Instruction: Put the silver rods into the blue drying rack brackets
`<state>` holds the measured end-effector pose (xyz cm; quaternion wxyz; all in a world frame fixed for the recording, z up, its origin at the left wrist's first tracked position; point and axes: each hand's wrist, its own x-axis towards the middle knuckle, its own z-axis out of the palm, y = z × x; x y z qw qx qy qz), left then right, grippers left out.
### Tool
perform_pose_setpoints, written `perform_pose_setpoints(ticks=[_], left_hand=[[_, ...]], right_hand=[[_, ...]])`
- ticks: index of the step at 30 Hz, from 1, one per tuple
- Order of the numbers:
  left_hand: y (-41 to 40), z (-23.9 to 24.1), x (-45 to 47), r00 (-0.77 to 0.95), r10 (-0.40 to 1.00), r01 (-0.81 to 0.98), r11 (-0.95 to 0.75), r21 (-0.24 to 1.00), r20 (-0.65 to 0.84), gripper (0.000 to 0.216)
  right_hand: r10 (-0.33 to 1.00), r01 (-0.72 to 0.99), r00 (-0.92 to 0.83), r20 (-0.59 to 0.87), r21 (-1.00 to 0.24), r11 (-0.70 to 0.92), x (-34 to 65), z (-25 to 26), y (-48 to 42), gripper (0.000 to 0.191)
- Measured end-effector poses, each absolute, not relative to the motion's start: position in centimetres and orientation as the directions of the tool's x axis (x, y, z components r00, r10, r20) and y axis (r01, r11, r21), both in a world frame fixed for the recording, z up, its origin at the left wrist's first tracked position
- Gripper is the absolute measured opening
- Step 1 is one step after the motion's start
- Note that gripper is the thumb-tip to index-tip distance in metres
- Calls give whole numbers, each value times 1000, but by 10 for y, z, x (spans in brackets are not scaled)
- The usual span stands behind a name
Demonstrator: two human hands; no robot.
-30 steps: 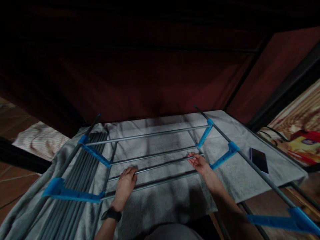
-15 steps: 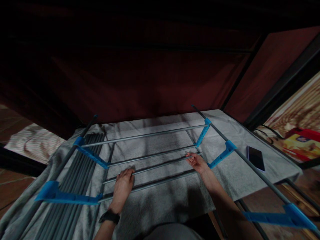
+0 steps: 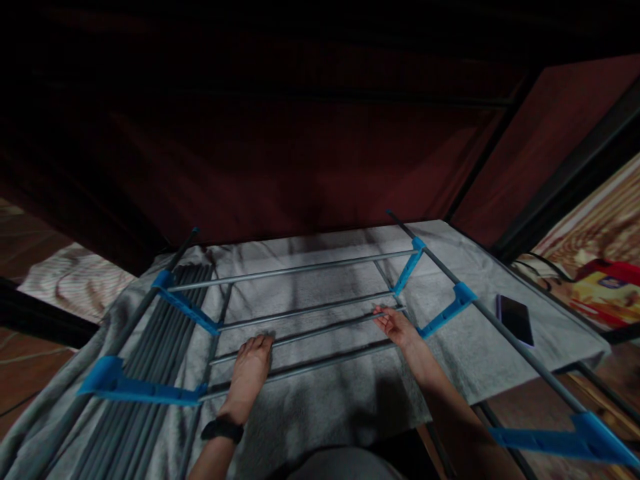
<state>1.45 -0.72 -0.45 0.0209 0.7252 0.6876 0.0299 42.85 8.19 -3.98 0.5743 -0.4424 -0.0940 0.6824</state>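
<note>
A loose grey metal tube (image 3: 320,331) lies crosswise between my hands, inside a rack frame. My left hand (image 3: 254,360) is closed over the tube near its left end, knuckles up. Toward its right end my right hand (image 3: 393,325) grips it palm up, fingertips pinching it. Around them stands the frame: long side poles (image 3: 520,355) joined by blue plastic brackets (image 3: 145,390), with a far crossbar (image 3: 295,271), a second bar (image 3: 310,311) and a near bar (image 3: 330,360). The near bar passes behind my left wrist.
Several spare grey tubes (image 3: 150,360) lie side by side at the left on the grey cloth (image 3: 345,407). A phone (image 3: 515,320) rests at the right, outside the frame. Beyond it is a red and yellow package (image 3: 605,290). A dark red panel (image 3: 300,173) rises behind.
Both hands keep their hold on the tube, with hardly any movement. The whole view has shifted slightly, so things appear a little further right.
</note>
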Motion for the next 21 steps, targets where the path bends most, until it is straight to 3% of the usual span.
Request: perform_pose_setpoints(ticks=[8, 21], left_hand=[[-8, -5, 20, 96, 995, 993, -97, -72, -27, 57], [-10, -4, 32, 134, 990, 980, -139, -142, -44, 50]], right_hand=[[816, -685, 97, -570, -633, -361, 426, -35, 85, 28], [828, -649, 72, -555, -657, -384, 444, -55, 89, 27]])
